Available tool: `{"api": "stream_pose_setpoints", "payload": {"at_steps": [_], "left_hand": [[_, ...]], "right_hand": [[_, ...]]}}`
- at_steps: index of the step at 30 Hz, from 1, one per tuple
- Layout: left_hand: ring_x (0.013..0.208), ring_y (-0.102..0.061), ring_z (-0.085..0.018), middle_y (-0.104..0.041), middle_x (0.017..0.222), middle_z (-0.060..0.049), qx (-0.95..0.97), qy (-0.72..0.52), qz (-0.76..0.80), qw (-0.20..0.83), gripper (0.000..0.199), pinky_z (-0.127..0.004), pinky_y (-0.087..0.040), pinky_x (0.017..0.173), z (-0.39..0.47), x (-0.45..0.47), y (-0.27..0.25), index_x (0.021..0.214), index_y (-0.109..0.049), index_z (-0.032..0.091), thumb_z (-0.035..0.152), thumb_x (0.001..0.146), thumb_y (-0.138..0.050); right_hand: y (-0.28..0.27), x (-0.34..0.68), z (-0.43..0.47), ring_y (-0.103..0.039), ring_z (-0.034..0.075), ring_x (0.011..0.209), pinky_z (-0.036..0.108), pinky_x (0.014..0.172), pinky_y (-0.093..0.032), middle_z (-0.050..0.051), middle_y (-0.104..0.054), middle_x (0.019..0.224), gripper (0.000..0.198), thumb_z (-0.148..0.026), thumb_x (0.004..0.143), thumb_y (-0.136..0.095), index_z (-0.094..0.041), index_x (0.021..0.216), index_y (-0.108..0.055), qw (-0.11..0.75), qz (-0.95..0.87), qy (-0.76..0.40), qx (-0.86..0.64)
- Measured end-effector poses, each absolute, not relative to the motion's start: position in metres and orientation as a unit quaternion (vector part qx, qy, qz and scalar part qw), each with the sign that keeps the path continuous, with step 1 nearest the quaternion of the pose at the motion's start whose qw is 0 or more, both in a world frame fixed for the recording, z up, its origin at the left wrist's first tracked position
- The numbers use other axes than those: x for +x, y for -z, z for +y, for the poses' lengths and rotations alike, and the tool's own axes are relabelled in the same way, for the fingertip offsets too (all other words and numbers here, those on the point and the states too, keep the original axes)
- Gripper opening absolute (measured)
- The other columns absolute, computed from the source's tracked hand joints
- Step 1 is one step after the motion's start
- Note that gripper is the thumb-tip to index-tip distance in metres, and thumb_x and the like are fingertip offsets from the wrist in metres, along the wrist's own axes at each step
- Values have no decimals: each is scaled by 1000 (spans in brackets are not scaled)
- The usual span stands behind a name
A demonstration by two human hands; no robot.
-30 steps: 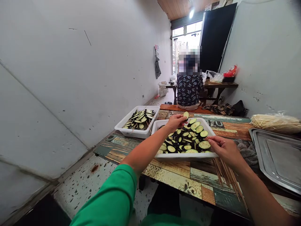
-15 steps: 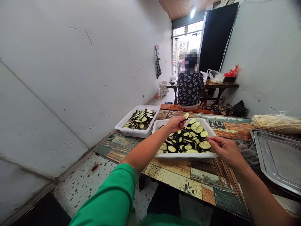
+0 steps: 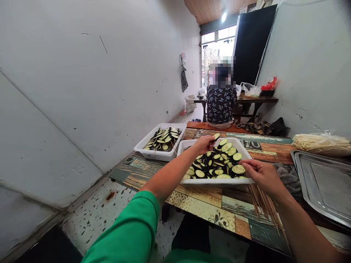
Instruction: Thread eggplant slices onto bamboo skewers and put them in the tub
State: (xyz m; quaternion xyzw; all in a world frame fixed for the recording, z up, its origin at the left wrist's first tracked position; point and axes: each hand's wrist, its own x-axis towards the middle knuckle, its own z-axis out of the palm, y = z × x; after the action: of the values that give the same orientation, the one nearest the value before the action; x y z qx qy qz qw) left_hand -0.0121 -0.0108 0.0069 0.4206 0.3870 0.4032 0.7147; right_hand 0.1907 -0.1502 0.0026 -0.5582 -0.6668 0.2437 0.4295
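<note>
Over the white tub (image 3: 214,182) of cut eggplant, my left hand (image 3: 205,144) pinches an eggplant slice (image 3: 216,137) between thumb and fingers. My right hand (image 3: 260,173) is closed on the end of a thin skewer (image 3: 241,161) at the tub's right side. Several pale green, dark-skinned eggplant slices (image 3: 227,147) form a slanting row between my hands, seemingly threaded on that skewer; the stick is mostly hidden behind them. Loose slices (image 3: 200,173) fill the tub below. Beneath my right forearm lies a bundle of bare wooden skewers (image 3: 264,204).
A second white tub (image 3: 142,148) at the left holds skewered eggplant (image 3: 165,137). Metal trays (image 3: 326,182), a grey cloth (image 3: 287,177) and a bag of pale, thin strands (image 3: 320,143) are at the right. A person (image 3: 221,104) sits beyond the table, facing away.
My left hand, with the eggplant slice, has dipped slightly, and the slice lies closer to the top of the row. My right hand has hardly moved.
</note>
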Motion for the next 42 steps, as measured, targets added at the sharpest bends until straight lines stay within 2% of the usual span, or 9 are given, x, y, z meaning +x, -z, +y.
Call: {"api": "stream_pose_setpoints", "payload": {"at_steps": [4,9,21,26,33,42], "left_hand": [[42,-39,-5,-50,58,1,436,-399,371,716,12,-16,-29,43,-13,-11,-8,74,-43,17,21,83,-52],[40,-38,-5,-49,56,1,443,-411,363,709,12,-15,-28,43,-14,-11,-7,74,-42,17,19,85,-47],[39,-36,-5,-50,55,0,445,-404,372,707,12,-15,-27,43,-17,-9,-11,73,-43,17,18,85,-44],[39,-37,-4,-50,54,1,459,-398,375,701,13,-15,-28,42,-17,-8,-8,73,-43,17,21,85,-49],[37,-37,-2,-51,53,3,551,-421,408,594,20,-14,-26,39,-16,-6,-1,69,-47,16,26,83,-56],[37,-35,-2,-50,52,3,510,-412,372,657,20,-13,-23,38,-19,-6,-1,68,-50,14,26,78,-63]], "right_hand": [[-3,191,-151,-64,18,56,24,46,-46,6,-73,68,33,-40,73,-54,-15,82,-74,423,-667,-235,-566],[-3,190,-151,-65,19,60,25,50,-48,6,-73,71,33,-39,73,-53,-15,83,-74,417,-672,-225,-568],[-3,191,-150,-64,19,58,24,46,-45,4,-73,68,34,-42,74,-54,-17,80,-74,413,-685,-228,-556],[-1,192,-149,-65,19,58,24,47,-46,5,-73,69,34,-42,73,-54,-16,82,-74,413,-681,-225,-561],[-4,192,-150,-64,18,56,24,47,-46,5,-72,66,34,-40,74,-53,-15,81,-74,392,-683,-226,-573],[-4,192,-151,-64,19,58,24,49,-47,6,-73,69,35,-40,75,-52,-14,82,-74,398,-687,-222,-566]]}}
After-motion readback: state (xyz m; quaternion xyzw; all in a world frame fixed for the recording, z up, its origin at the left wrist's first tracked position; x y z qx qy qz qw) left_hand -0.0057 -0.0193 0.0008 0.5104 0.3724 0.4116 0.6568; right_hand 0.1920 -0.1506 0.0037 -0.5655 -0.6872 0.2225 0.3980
